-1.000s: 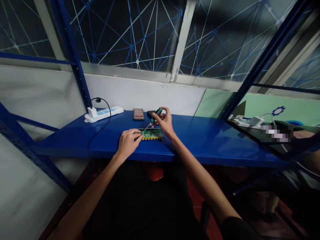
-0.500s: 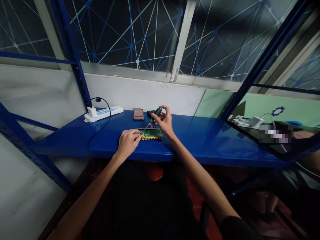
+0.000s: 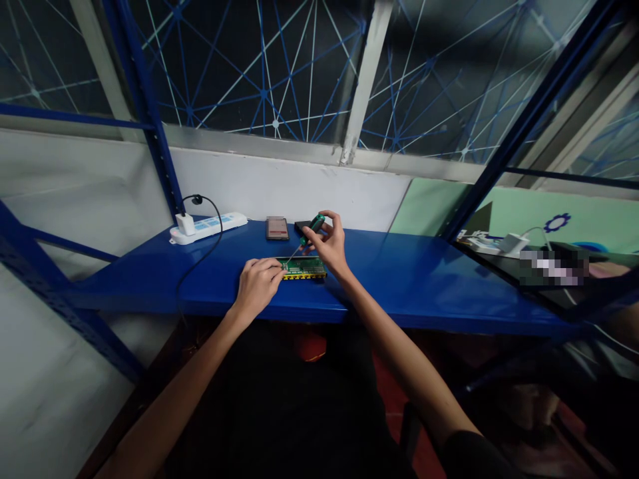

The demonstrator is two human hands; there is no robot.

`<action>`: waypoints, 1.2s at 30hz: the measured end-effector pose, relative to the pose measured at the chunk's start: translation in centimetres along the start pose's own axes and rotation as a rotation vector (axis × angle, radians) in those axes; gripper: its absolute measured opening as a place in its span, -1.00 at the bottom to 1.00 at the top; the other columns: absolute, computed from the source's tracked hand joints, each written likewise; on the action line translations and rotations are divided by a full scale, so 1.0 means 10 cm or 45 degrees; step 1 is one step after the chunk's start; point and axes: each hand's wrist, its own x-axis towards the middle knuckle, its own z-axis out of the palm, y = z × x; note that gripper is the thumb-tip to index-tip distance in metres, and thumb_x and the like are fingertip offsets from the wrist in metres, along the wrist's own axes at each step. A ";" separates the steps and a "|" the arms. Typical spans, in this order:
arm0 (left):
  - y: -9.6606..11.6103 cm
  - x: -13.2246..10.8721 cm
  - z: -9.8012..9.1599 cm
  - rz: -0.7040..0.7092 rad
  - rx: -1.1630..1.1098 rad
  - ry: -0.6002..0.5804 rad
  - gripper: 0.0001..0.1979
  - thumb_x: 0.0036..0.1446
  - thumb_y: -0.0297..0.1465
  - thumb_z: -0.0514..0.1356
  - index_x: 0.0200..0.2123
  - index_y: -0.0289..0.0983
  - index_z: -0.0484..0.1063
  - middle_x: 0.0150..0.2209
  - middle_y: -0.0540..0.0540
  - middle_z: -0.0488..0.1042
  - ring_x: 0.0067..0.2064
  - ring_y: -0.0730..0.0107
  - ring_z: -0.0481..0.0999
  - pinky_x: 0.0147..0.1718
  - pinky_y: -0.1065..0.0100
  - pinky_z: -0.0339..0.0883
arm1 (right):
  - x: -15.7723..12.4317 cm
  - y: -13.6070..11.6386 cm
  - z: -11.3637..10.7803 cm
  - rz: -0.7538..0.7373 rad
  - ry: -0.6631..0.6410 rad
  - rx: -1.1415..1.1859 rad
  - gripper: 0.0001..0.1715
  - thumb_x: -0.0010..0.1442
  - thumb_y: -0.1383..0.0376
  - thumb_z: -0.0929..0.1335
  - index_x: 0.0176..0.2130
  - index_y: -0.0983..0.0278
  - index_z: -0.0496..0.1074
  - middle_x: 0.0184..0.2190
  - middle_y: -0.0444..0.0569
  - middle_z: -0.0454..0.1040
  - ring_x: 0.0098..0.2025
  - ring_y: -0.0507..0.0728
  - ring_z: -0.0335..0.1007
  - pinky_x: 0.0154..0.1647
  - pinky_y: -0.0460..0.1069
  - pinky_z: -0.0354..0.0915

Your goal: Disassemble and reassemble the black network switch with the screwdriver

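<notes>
A green circuit board (image 3: 310, 265) with a row of yellow-edged ports along its near side lies on the blue desk (image 3: 404, 279). My left hand (image 3: 257, 286) covers the board's left end, its fingers closed together over it by the screwdriver's tip. In my right hand (image 3: 330, 245) is a screwdriver (image 3: 313, 227) with a green and black handle, gripped between thumb and fingers. Its thin shaft slants down to the left onto the board. The exact spot under the tip is hidden by my left fingertips.
Behind the board lie a small flat device (image 3: 277, 228) and a black object (image 3: 301, 227), partly hidden by my right hand. A white power strip (image 3: 227, 223) with a plug and black cable (image 3: 200, 259) is at left. At far right, another person's arm shows.
My left fingers have drawn in slightly around the tip of the screwdriver. My right hand and the screwdriver look nearly the same; the whole view has shifted a little.
</notes>
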 end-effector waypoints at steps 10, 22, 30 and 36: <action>0.02 0.00 -0.02 -0.018 0.000 -0.004 -0.75 0.28 -0.42 0.14 -0.41 -0.21 0.58 -0.26 -0.08 0.62 -0.16 0.25 0.58 -0.13 0.16 0.28 | -0.01 -0.03 0.00 0.020 -0.017 0.000 -0.18 0.04 -0.11 0.42 0.12 0.05 0.02 -0.28 -0.11 0.41 -0.47 0.06 0.47 -0.51 -0.01 0.45; 0.06 0.01 -0.03 -0.108 0.052 -0.115 -0.69 0.16 -0.14 0.27 -0.11 -0.18 0.56 -0.06 -0.16 0.57 -0.06 0.11 0.52 -0.05 0.09 0.29 | 0.16 0.00 -0.19 -0.041 0.231 -0.157 -0.17 0.10 -0.09 0.37 0.23 0.02 0.02 -0.23 -0.04 0.43 -0.49 0.09 0.45 -0.52 0.03 0.39; 0.02 0.01 0.00 -0.074 0.053 -0.297 -0.64 0.20 -0.17 0.24 -0.01 -0.22 0.51 0.10 -0.21 0.47 0.15 0.03 0.39 0.04 0.03 0.26 | 0.25 0.15 -0.50 -0.167 0.344 -0.442 -0.20 0.13 -0.05 0.34 0.27 0.02 0.09 -0.17 -0.01 0.46 -0.48 0.09 0.42 -0.52 0.02 0.31; -0.01 -0.01 0.05 -0.062 0.073 -0.301 -0.69 0.23 -0.23 0.20 0.00 -0.19 0.51 0.08 -0.19 0.49 0.15 0.06 0.40 0.04 0.03 0.26 | 0.21 0.14 -0.48 -0.272 0.343 -0.666 -0.28 0.17 -0.03 0.34 0.25 0.06 0.20 -0.16 0.03 0.48 -0.47 0.10 0.42 -0.37 0.08 0.39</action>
